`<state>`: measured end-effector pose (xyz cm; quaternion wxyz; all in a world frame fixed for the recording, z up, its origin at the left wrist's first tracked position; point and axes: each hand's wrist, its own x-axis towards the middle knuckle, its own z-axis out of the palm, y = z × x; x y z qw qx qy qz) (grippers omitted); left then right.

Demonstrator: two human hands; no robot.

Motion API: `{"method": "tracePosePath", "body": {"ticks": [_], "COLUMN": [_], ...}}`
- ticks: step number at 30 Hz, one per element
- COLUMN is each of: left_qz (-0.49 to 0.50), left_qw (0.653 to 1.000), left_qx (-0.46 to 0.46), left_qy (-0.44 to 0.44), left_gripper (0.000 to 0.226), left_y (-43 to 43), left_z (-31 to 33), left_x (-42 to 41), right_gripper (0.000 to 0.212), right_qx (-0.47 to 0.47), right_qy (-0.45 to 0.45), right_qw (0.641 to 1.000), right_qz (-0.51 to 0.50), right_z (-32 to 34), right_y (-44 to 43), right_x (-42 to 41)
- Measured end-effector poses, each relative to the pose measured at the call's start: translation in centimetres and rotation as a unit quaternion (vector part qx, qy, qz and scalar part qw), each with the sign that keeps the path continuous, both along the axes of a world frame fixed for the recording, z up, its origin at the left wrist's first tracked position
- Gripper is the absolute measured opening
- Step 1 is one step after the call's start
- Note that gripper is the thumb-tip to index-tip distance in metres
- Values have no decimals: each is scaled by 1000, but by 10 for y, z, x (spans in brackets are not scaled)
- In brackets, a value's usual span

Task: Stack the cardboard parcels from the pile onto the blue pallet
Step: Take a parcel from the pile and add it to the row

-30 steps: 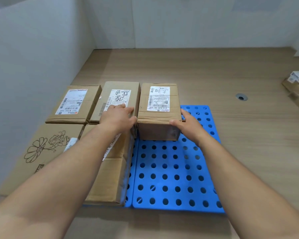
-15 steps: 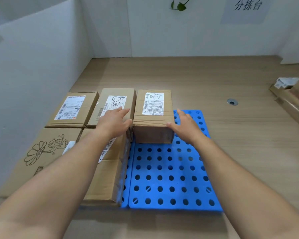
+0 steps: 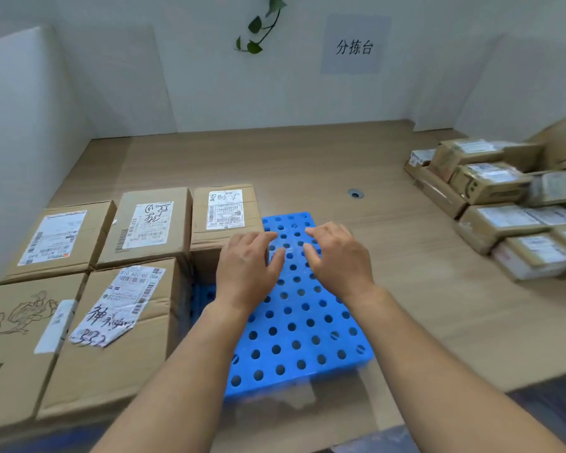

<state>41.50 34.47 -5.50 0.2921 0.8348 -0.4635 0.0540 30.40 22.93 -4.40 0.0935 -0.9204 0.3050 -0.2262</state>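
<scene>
Left hand [image 3: 246, 268] and right hand [image 3: 340, 258] hover empty, fingers relaxed, over the blue pallet [image 3: 288, 358], its long axis running up-frame toward a wall sign [image 3: 354, 47] reading 分拣台.

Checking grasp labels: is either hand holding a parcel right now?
No, the left hand and right hand hover open over the blue pallet, holding nothing.

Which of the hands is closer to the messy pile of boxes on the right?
Right. The right hand is over the blue pallet, on the side toward the pile. The left hand is beside it, farther away, by the stacked parcels.
</scene>
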Motion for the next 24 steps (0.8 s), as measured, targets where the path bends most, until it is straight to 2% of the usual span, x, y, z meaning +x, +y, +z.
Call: {"method": "tracePosePath", "body": {"ticks": [3, 7, 22, 24], "left_qz": [-3, -3, -39, -48], "left_qw": [1000, 1000, 999, 998], "left_qx": [-13, 14, 15, 36], "left_qy": [-3, -24, -30, -30], "left_gripper": [45, 45, 78, 73], "left_y": [-9, -22, -143, -163], "left_z": [-6, -6, 7, 6], "left_x": [-33, -74, -268, -293], "right_gripper": [25, 21, 53, 56], "right_qx": [-38, -70, -71, -72], "right_qy": [-30, -11, 28, 22], "right_qw": [999, 997, 991, 990], "right_qz": [-22, -38, -110, -116], "right_z": [-2, -4, 7, 7], "right_y": [-5, -19, -130, -148], "right_x": [-34, -78, -280, -306]}}
